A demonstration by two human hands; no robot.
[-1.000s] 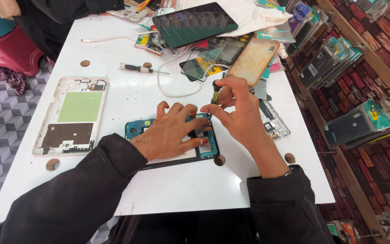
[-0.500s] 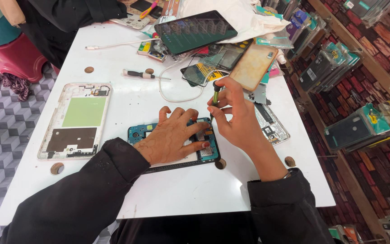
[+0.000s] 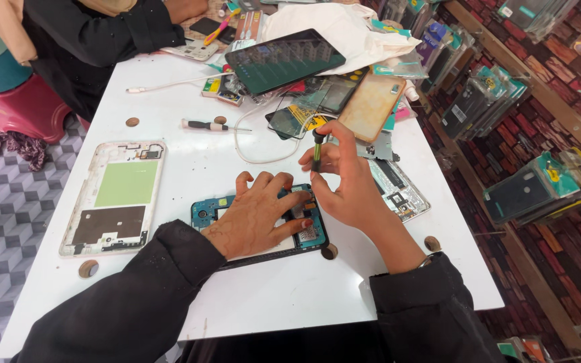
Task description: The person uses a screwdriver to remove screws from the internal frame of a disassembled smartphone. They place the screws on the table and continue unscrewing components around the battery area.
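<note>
Two hands are working over an opened tablet (image 3: pixel 261 222) lying near the front of the white table (image 3: pixel 189 148). Flat and spread, the left hand (image 3: pixel 258 218) is pressing on its teal circuit boards, likely to keep it from sliding. Closed in a fingertip grip, the right hand (image 3: pixel 347 188) is holding a small screwdriver (image 3: pixel 317 149) upright above the board, apparently so it can be spun. Off to the right, dark packets (image 3: pixel 485 104) with teal and yellow header cards are hanging against a brick-patterned wall.

Dark tablet screen (image 3: pixel 285 60) far tabletop; perhaps packaged phone cases (image 3: pixel 473 107) on right shelves.
</note>
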